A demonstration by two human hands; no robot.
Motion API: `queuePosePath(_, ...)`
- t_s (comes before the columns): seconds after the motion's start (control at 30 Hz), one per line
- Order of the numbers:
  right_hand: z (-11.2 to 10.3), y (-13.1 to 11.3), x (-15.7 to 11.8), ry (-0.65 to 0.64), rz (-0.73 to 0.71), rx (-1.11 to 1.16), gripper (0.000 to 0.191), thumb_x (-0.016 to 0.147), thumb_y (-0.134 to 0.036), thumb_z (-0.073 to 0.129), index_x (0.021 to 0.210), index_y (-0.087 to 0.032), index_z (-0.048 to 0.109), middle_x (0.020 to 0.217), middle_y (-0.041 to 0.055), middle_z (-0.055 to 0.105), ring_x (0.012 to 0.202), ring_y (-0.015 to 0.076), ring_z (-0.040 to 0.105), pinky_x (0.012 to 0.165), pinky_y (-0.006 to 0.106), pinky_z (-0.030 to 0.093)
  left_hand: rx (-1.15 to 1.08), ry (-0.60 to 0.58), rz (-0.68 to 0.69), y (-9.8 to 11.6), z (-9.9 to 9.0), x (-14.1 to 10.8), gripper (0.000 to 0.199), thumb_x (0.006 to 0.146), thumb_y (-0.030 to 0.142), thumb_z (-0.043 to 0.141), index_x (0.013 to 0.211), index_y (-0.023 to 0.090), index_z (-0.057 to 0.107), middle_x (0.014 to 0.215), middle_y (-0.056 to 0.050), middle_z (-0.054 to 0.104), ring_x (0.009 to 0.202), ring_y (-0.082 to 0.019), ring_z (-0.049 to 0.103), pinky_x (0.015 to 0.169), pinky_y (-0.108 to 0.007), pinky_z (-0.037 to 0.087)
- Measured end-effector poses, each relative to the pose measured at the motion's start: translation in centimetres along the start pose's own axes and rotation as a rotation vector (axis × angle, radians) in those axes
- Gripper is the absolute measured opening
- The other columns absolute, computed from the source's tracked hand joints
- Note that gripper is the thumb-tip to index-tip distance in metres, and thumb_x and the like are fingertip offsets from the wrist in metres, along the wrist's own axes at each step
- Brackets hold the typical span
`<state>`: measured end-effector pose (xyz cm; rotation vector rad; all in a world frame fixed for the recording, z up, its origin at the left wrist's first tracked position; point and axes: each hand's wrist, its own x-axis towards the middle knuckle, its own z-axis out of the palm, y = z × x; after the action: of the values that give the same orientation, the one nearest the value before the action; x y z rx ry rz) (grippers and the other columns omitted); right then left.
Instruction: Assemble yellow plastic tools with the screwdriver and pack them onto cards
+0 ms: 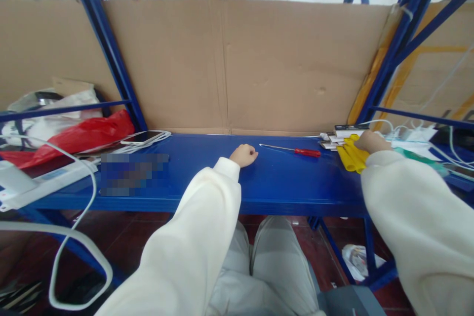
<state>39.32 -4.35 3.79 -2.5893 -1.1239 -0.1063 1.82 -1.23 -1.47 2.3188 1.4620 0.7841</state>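
My left hand (244, 155) rests closed in a fist on the blue tabletop (274, 182), with nothing visible in it. To its right lies a screwdriver (308, 152), its red handle pointing right and its thin metal shaft pointing towards that hand. At the right side of the table, my right hand (371, 142) is curled over a bundle of yellow tube-like pieces (351, 157). Its fingertips are mostly hidden. Small white-sided boxes (333, 140) and a black-topped box (351, 129) sit just behind the yellow pieces.
Blue metal posts (111, 49) and a cardboard panel (289, 69) bound the back. On the left are a red plastic bag (94, 131), a phone (139, 138), white cables (161, 136) and a power strip (48, 185). White cables and a green item (420, 158) lie at right.
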Motion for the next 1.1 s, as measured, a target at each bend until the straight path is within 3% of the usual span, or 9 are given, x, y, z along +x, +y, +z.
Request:
queuePosePath(0.17, 0.5, 0.6, 0.6, 0.038, -0.045, -0.037, 0.046, 0.093, -0.018, 0.047, 0.135, -0.002, 0.055, 0.134, 0.031, 0.058, 0.13, 0.0359, 0.055, 0.101, 0.047, 0.044, -0.007, 0.004, -0.011, 0.0, 0.0, 0.0, 0.023, 0.084, 0.02, 0.063, 0.063, 0.018, 0.072, 0.054, -0.002, 0.063, 0.051, -0.013, 0.059, 0.058, -0.021, 0.05)
queuePosePath(0.33, -0.6, 0.4, 0.7, 0.109, -0.14, -0.071, 0.046, 0.09, -0.019, 0.053, 0.132, 0.0, 0.056, 0.129, 0.0341, 0.059, 0.123, 0.0375, 0.058, 0.09, 0.041, 0.047, 0.0, 0.009, -0.004, -0.3, 0.2, 0.2, 0.023, 0.084, 0.021, 0.062, 0.065, 0.018, 0.073, 0.056, -0.003, 0.065, 0.057, -0.015, 0.063, 0.062, -0.023, 0.052)
queuePosePath(0.47, -2.1, -1.5, -0.4, 0.165, -0.207, -0.024, 0.048, 0.09, -0.016, 0.05, 0.136, -0.001, 0.051, 0.13, 0.0322, 0.059, 0.124, 0.0374, 0.057, 0.089, 0.04, 0.046, -0.047, 0.06, -0.016, -0.3, 0.3, 0.4, 0.02, 0.084, 0.02, 0.063, 0.067, 0.018, 0.073, 0.066, -0.005, 0.071, 0.07, -0.017, 0.067, 0.074, -0.025, 0.053)
queuePosePath(0.57, -2.3, -4.4, -2.0, 0.196, -0.312, 0.069, 0.043, 0.091, -0.018, 0.05, 0.133, -0.006, 0.055, 0.126, 0.0288, 0.063, 0.118, 0.0345, 0.061, 0.088, 0.039, 0.047, -0.182, 0.119, -0.099, -0.3, 0.4, 0.6, 0.013, 0.086, 0.021, 0.065, 0.092, 0.016, 0.076, 0.087, -0.009, 0.076, 0.08, -0.019, 0.071, 0.077, -0.026, 0.054)
queuePosePath(0.7, 0.0, -9.8, -4.9, 0.119, -0.466, 0.254, 0.039, 0.086, -0.011, 0.055, 0.124, -0.013, 0.063, 0.118, 0.0181, 0.071, 0.11, 0.0289, 0.067, 0.088, 0.034, 0.051, -0.425, 0.233, -0.207, -0.3, 0.6, 1.1, 0.044, 0.088, 0.025, 0.066, 0.132, 0.018, 0.061, 0.127, -0.013, 0.069, 0.1, -0.021, 0.071, 0.081, -0.028, 0.055)
queuePosePath(0.83, 4.0, -14.9, -8.3, -0.034, -0.626, 0.432, 0.036, 0.084, -0.006, 0.057, 0.117, -0.015, 0.067, 0.115, 0.014, 0.074, 0.106, 0.0245, 0.069, 0.089, 0.03, 0.052, -0.602, 0.315, -0.304, -0.3, 0.5, 1.6, 0.062, 0.089, 0.026, 0.068, 0.146, 0.016, 0.046, 0.149, -0.018, 0.051, 0.121, -0.024, 0.063, 0.088, -0.027, 0.053)
queuePosePath(0.97, 6.4, -17.7, -10.9, -0.107, -0.724, 0.542, 0.03, 0.083, -0.008, 0.063, 0.11, -0.018, 0.068, 0.11, 0.0108, 0.076, 0.101, 0.0238, 0.071, 0.088, 0.03, 0.053, -0.653, 0.386, -0.396, -0.3, 0.2, 1.6, 0.071, 0.088, 0.026, 0.07, 0.15, 0.012, 0.038, 0.15, -0.02, 0.049, 0.132, -0.024, 0.055, 0.097, -0.026, 0.049)
queuePosePath(1.1, 7.0, -17.9, -12.4, -0.058, -0.794, 0.493, 0.032, 0.086, -0.008, 0.056, 0.115, -0.019, 0.065, 0.116, 0.0117, 0.074, 0.107, 0.0254, 0.07, 0.093, 0.035, 0.052, -0.696, 0.36, -0.426, -0.6, 0.1, 1.6, 0.045, 0.085, 0.023, 0.072, 0.127, 0.011, 0.062, 0.126, -0.017, 0.069, 0.118, -0.026, 0.064, 0.093, -0.033, 0.052)
